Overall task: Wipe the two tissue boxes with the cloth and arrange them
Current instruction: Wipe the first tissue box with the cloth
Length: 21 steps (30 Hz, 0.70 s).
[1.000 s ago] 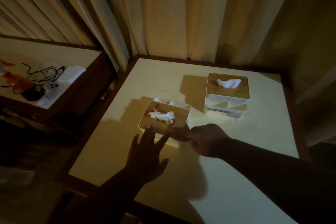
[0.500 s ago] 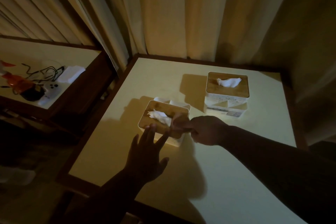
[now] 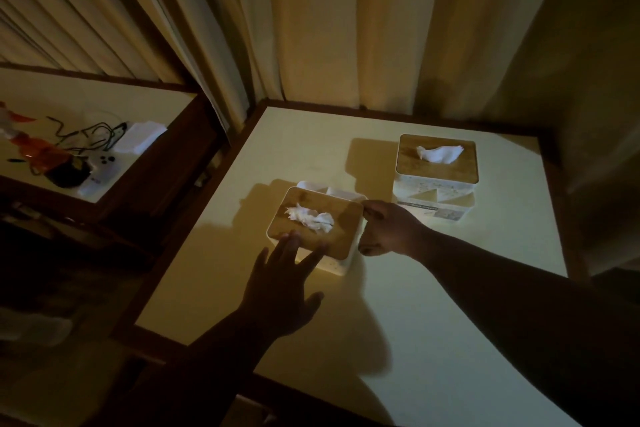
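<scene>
The near tissue box (image 3: 341, 262) has a wooden lid with a crumpled white tissue sticking out, and it stands left of centre on the pale table (image 3: 433, 305). The far tissue box (image 3: 434, 192), of the same kind, stands behind it to the right. My left hand (image 3: 280, 288) is spread flat, its fingertips resting on the lid's near edge. My right hand (image 3: 388, 229) is curled against the near box's right side, forefinger at the far corner and thumb at the near corner. No cloth shows in the dim light.
Curtains (image 3: 346, 28) hang close behind the table, which has a dark wooden rim. To the left, a lower side table (image 3: 145, 163) carries cables, an orange object, a white device and a white stack of paper.
My right hand has slid off the lid's right part to the box's right side. My left hand and both boxes have stayed put.
</scene>
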Each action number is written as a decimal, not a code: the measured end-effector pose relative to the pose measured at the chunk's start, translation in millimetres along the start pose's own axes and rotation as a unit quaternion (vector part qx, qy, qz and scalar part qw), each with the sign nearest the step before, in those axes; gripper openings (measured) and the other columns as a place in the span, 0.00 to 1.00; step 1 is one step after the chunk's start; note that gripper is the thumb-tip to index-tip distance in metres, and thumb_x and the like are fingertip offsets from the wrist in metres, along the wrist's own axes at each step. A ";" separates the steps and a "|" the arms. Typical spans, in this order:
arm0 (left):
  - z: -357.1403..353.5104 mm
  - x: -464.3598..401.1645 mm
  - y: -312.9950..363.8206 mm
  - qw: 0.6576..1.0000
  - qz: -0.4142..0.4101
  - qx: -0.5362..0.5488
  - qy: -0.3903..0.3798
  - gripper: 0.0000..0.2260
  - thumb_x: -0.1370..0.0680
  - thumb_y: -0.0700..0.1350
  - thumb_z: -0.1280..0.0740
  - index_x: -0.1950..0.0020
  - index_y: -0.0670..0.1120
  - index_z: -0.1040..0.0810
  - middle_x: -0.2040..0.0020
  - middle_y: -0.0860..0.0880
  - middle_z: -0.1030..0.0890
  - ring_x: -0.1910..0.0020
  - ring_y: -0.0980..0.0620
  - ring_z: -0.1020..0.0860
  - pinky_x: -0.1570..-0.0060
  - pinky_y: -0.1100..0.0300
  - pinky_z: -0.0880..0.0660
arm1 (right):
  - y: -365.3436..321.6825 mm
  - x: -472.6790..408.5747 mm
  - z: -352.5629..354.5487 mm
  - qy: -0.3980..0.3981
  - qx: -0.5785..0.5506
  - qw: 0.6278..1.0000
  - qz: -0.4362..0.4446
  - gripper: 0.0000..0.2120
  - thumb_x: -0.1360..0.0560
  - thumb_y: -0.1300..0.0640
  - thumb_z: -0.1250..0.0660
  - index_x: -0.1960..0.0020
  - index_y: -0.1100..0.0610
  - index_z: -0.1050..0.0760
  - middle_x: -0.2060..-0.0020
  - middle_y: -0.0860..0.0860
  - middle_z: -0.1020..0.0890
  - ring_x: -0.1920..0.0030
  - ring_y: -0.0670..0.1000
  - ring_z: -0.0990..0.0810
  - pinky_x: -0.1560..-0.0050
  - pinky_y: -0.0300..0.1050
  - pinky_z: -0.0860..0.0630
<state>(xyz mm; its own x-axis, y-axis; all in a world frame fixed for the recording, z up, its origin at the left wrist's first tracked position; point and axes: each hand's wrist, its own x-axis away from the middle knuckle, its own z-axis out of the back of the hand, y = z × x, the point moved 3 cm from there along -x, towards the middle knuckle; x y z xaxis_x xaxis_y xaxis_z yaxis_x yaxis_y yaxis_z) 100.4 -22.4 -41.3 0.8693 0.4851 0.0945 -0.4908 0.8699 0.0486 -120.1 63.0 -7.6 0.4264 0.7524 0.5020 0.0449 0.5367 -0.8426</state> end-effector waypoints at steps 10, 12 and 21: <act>38.0 -38.5 -28.2 0.989 -0.046 0.125 -0.063 0.23 0.21 0.67 0.41 0.28 0.63 0.30 0.18 0.55 0.41 0.19 0.54 0.48 0.22 0.45 0.56 | 25.5 33.4 12.9 -0.019 0.294 0.955 0.019 0.26 0.32 0.64 0.25 0.36 0.59 0.26 0.51 0.52 0.16 0.55 0.51 0.16 0.53 0.50 0.15; 45.4 -50.6 -32.1 0.985 -0.022 0.152 -0.077 0.19 0.22 0.66 0.37 0.35 0.60 0.25 0.21 0.56 0.36 0.20 0.55 0.44 0.21 0.44 0.54 | 30.8 46.1 5.3 -0.041 0.278 0.959 0.022 0.30 0.32 0.64 0.25 0.31 0.56 0.27 0.45 0.50 0.18 0.53 0.50 0.16 0.55 0.47 0.15; 53.5 -48.7 -11.6 0.959 0.151 0.230 0.070 0.31 0.35 0.68 0.24 0.38 0.57 0.29 0.40 0.58 0.27 0.45 0.56 0.24 0.48 0.55 0.22 | 32.9 62.7 1.9 -0.104 0.145 0.983 0.053 0.38 0.24 0.62 0.26 0.20 0.50 0.42 0.45 0.51 0.16 0.56 0.53 0.12 0.61 0.46 0.16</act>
<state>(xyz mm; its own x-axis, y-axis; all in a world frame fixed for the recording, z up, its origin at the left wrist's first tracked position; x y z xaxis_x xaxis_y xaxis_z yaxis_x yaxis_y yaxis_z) 60.6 -60.9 6.7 0.6671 0.7439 0.0398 -0.6669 0.5726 0.4769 -93.5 128.6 -3.5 0.2196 0.8552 0.4695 -0.2615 0.5152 -0.8162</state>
